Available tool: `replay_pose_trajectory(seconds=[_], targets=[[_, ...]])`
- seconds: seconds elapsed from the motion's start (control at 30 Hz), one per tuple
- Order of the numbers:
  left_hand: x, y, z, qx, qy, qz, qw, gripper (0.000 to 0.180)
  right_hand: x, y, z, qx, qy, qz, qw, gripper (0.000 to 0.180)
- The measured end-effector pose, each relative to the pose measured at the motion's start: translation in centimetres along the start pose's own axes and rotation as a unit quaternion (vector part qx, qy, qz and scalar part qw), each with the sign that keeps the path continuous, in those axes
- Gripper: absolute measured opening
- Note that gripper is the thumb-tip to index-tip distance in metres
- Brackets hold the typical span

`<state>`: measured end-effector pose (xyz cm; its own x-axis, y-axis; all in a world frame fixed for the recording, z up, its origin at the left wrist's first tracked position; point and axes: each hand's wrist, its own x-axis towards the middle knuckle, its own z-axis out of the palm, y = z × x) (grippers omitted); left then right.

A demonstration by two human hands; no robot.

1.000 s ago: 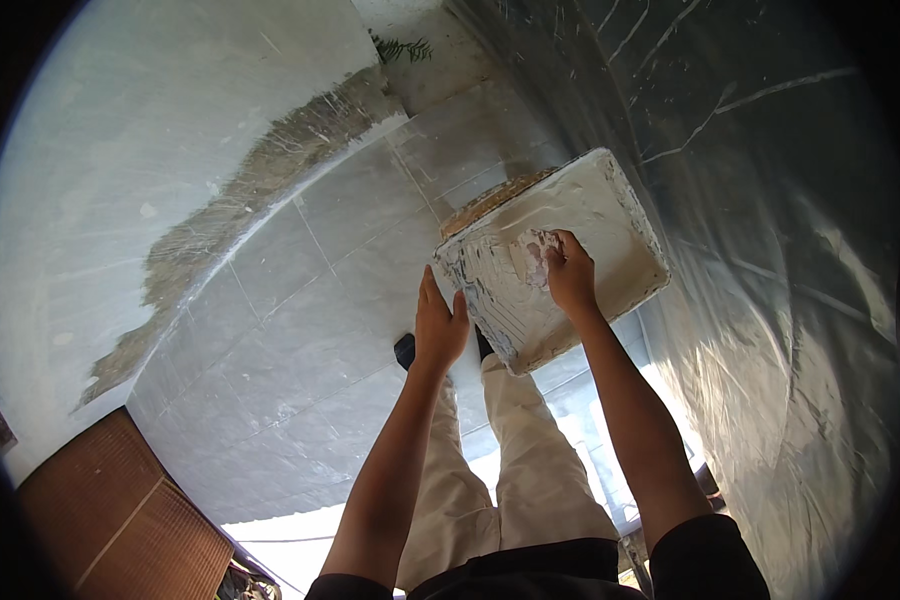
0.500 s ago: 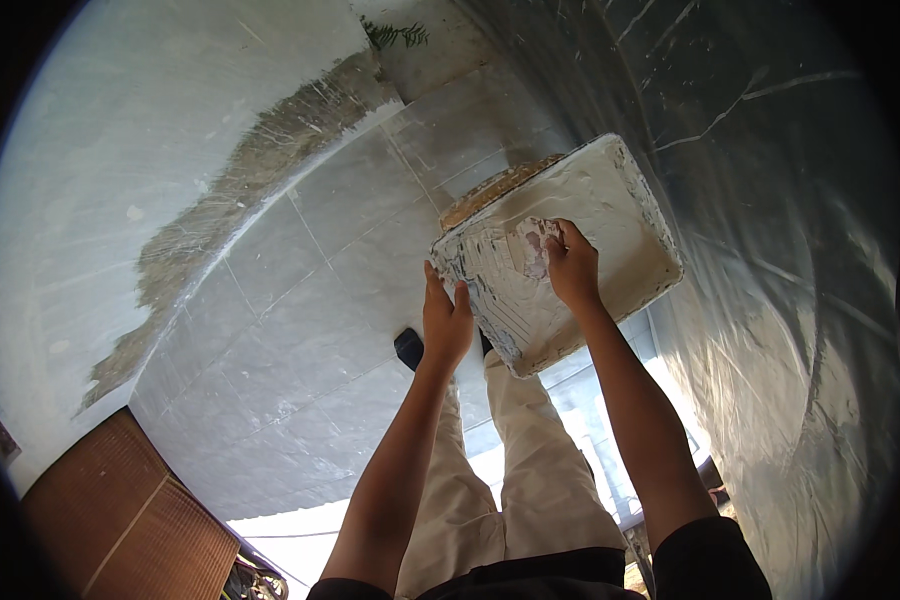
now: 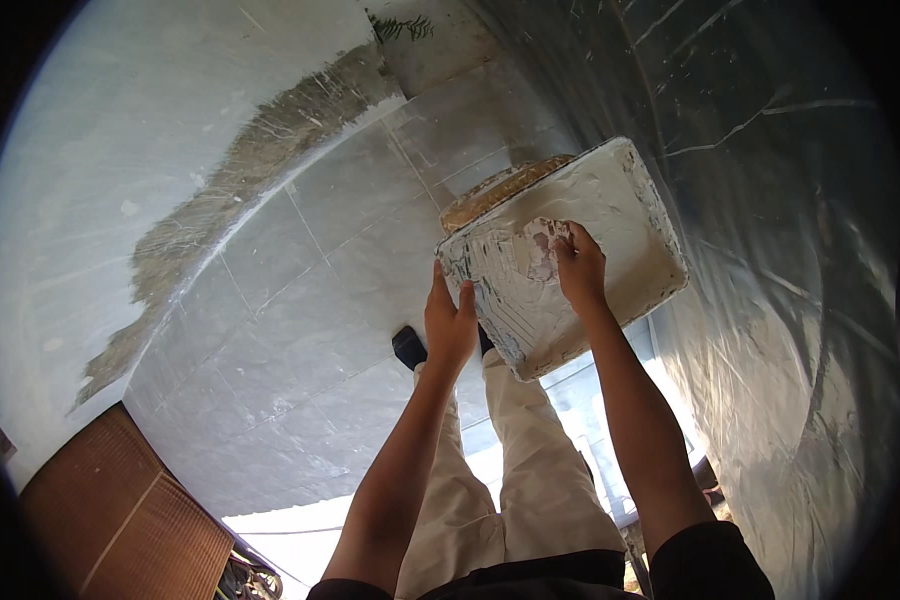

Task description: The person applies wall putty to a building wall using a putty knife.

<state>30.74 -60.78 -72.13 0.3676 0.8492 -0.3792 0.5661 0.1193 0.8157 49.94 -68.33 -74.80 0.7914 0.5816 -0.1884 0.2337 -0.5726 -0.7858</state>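
Observation:
A rectangular tray (image 3: 660,290) with crusted edges holds a spread of wet white plaster (image 3: 605,185), ridged with streaks on its left part. My left hand (image 3: 452,318) grips the tray's left edge, with the thumb on the near side and the fingers along the rim. Over the middle of the tray, my right hand (image 3: 582,268) is closed on a flat scraper (image 3: 542,248) smeared with whitish and pinkish plaster. The scraper's blade lies against the plaster, and the fingers cover its grip end.
A round brown, plaster-spotted object (image 3: 500,192) shows behind the tray's far edge. Grey tiles (image 3: 300,290) cover the floor. Plastic sheeting (image 3: 770,250) hangs at the right. The left wall (image 3: 100,180) has a rough unfinished band. A brown ribbed panel (image 3: 120,510) stands at lower left.
The tray and both hands sit slightly farther right in the picture, mostly with a small shift of view. Both grips stay the same.

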Motion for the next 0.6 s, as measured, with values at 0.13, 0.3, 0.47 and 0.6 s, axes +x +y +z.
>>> replay_pose_trajectory(seconds=[0.13, 0.3, 0.47, 0.6], targets=[[-0.1, 0.2, -0.2, -0.012, -0.003, -0.01, 1.0, 0.064, -0.4, -1.4, 0.0, 0.016, -0.02, 0.033, 0.999, 0.032], [-0.2, 0.3, 0.2, -0.016, 0.011, 0.01, 1.0, 0.063, -0.1, 0.4, 0.9, 0.045, -0.004, 0.033, 0.998, 0.032], [-0.3, 0.0, -0.1, -0.012, 0.01, 0.013, 1.0, 0.064, -1.2, -1.1, 3.0, 0.059, -0.049, 0.051, 0.996, 0.033], [-0.2, 0.5, -0.5, -0.018, -0.06, -0.035, 0.997, 0.066, -2.0, -0.3, 3.4, 0.079, -0.049, 0.023, 0.995, 0.031]])
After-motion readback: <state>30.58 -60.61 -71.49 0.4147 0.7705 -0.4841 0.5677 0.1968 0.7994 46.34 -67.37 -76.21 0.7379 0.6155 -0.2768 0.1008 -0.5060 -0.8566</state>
